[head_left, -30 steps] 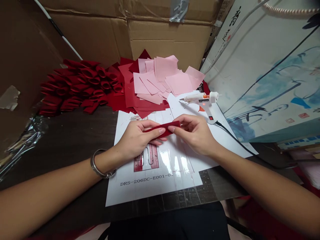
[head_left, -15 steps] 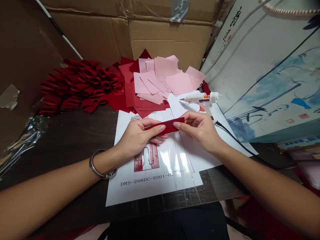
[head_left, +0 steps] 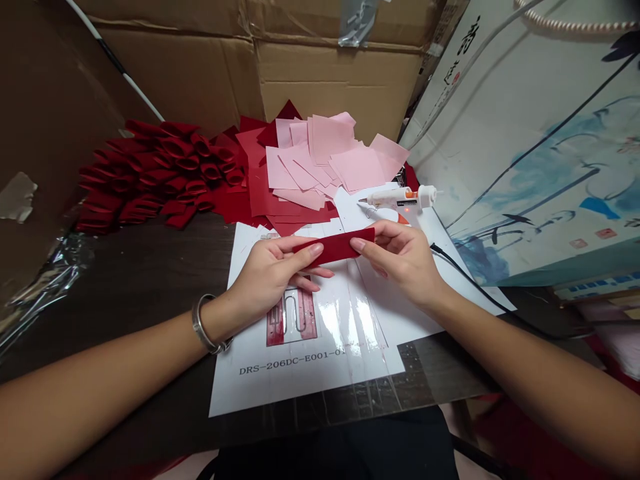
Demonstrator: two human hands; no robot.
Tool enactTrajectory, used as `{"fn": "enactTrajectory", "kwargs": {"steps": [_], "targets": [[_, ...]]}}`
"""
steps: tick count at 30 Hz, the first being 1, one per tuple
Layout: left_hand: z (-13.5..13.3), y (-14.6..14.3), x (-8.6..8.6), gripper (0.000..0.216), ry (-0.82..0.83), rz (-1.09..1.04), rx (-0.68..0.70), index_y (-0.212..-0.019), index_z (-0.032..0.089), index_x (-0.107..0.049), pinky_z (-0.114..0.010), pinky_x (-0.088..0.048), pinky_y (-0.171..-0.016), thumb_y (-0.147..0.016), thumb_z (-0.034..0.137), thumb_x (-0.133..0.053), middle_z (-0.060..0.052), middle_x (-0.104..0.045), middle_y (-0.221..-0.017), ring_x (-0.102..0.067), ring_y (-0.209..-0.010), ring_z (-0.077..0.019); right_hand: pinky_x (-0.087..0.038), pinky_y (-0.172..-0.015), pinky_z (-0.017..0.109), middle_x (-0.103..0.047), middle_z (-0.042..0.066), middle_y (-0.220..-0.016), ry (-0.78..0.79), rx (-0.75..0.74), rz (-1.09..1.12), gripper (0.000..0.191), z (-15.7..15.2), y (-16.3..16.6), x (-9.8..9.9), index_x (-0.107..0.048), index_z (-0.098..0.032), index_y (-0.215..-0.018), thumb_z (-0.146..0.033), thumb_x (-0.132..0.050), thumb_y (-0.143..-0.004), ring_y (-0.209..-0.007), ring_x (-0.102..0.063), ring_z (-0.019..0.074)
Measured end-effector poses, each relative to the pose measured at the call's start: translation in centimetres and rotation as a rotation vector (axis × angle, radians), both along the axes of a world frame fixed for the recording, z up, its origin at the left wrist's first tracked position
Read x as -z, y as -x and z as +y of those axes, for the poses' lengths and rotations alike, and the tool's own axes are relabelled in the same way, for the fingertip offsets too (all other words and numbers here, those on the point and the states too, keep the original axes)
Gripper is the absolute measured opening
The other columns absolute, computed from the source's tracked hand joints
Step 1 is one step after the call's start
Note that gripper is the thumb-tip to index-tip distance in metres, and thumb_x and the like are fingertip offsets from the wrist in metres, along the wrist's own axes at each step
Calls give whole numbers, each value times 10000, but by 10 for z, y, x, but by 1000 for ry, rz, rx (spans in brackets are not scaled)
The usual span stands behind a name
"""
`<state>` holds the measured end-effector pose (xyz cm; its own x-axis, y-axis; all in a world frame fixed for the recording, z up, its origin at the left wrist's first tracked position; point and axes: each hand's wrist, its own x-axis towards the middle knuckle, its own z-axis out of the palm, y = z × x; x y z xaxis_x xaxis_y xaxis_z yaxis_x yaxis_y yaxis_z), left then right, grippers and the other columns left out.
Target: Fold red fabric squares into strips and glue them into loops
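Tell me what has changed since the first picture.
The red strip and right hand shifted right and slightly up in view; more of the strip shows between the hands. The left hand still holds it too. Glue gun and pink sheets stayed put.

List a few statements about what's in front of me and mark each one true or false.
1. The left hand and right hand hold the same red strip. True.
2. The glue gun is in the left hand. False: the glue gun lies beyond the right hand.
3. Pink sheets lie partly over red sheets. True.
4. The bracelet is on the right arm. False: the bracelet is on the left one.
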<state>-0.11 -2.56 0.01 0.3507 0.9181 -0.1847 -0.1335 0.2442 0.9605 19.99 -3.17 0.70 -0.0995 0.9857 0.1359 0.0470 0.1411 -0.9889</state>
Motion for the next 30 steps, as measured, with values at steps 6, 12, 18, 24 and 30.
{"fn": "enactTrajectory", "kwargs": {"steps": [6,12,18,24,30], "targets": [[-3,0,0,241,-46,13,33,-1020,172,-729,-176,-582,-529,-835,327,-721,-64,-758,-946,-743,-777,-176,-458,-577,277,-648,-8,-684,-46,-37,-30,130,-1,-1,3,-647,-192,-732,-268,-725,-804,-600,-571,107],[-6,2,-4,209,-107,123,130,-954,143,-743,-184,-582,-615,-819,303,-740,-67,-762,-865,-716,-733,-140,-442,-563,278,-704,19,-748,-101,-131,-207,110,-8,5,5,-705,-180,-851,-288,-686,-841,-635,-590,126],[-5,2,-3,198,-110,129,109,-953,153,-751,-208,-593,-617,-815,294,-738,-70,-761,-908,-713,-758,-154,-388,-484,258,-695,10,-682,-155,-70,-282,114,-11,7,4,-714,-173,-815,-285,-698,-829,-533,-520,99],[-5,1,-3,209,-106,107,85,-957,143,-747,-192,-595,-599,-811,291,-746,-64,-755,-892,-712,-729,-138,-441,-547,284,-711,20,-722,-99,-58,-156,96,-10,8,7,-702,-184,-801,-277,-724,-808,-605,-593,129],[-6,0,-1,280,-79,78,19,-1043,154,-721,-214,-601,-640,-818,319,-741,-61,-758,-894,-743,-790,-183,-438,-554,287,-691,4,-734,-105,70,-23,84,-6,8,3,-695,-206,-783,-256,-762,-769,-615,-590,121]]}}
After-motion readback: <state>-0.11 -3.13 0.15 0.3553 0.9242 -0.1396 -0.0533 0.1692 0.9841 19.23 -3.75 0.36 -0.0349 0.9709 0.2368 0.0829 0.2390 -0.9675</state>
